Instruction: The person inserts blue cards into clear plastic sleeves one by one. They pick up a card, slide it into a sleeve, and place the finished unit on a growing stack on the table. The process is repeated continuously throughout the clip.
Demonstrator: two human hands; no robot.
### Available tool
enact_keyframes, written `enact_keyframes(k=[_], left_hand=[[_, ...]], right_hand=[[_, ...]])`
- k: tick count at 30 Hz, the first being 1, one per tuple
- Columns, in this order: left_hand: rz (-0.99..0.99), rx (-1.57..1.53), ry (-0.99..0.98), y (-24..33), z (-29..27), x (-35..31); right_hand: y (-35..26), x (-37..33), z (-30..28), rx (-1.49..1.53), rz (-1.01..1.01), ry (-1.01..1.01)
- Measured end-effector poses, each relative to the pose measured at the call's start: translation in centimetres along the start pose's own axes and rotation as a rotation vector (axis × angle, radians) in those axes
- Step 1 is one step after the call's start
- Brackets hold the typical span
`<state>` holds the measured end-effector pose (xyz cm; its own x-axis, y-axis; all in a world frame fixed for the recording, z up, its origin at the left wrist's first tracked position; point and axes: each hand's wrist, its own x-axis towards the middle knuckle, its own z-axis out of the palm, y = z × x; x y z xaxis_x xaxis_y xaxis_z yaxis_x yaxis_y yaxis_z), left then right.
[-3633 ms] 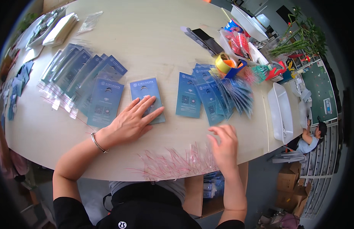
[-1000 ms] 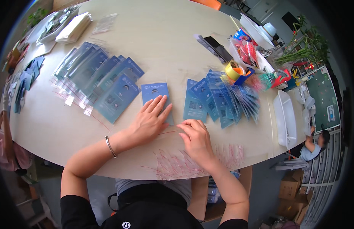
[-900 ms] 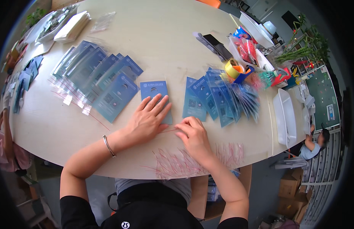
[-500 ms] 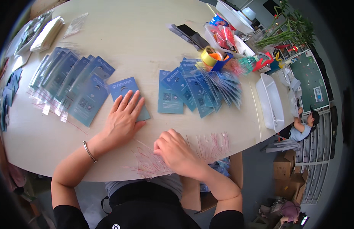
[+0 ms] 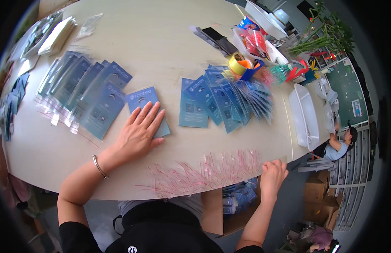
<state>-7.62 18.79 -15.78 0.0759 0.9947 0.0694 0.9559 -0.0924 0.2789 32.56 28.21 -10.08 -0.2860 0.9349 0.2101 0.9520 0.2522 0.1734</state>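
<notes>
My left hand (image 5: 141, 131) lies flat, fingers stretched, on a blue printed card (image 5: 140, 95), possibly a small stack. My right hand (image 5: 274, 176) is curled closed past the table's front right edge; whatever it may pinch cannot be made out. Between the hands, a row of red threads with small clear pieces (image 5: 208, 169) runs along the near edge. To the left are overlapping blue cards in clear bags (image 5: 103, 110), with loose threads near their lower ends. Right of my left hand, more blue cards (image 5: 194, 114) spread in a fan.
A phone (image 5: 218, 39), yellow tape roll (image 5: 239, 65) and white tray (image 5: 303, 116) occupy the right side. White packets (image 5: 57, 37) stand at the far left. Below the table edge is an open carton (image 5: 213, 213) holding blue packages. A person (image 5: 337, 145) sits beyond the right edge.
My right hand has swept rightward from above the threads to the table's edge, uncovering the row. My left hand stays on the card. The whole view has shifted slightly.
</notes>
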Motion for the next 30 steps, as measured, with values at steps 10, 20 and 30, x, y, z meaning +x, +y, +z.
enact_keyframes(k=[10,20,30], left_hand=[[0.061,-0.074,0.060,-0.2,-0.1,0.1],[0.102,-0.282,0.097,-1.4,-0.6,-0.7],[0.128,-0.294,0.127,-2.1,-1.6,-4.0]], right_hand=[[-18.4,8.0,2.2,0.903,-0.736,-0.049],[-19.7,7.4,4.6,0.877,-1.000,0.169],[-20.1,5.8,4.1,1.087,-0.551,-0.164]])
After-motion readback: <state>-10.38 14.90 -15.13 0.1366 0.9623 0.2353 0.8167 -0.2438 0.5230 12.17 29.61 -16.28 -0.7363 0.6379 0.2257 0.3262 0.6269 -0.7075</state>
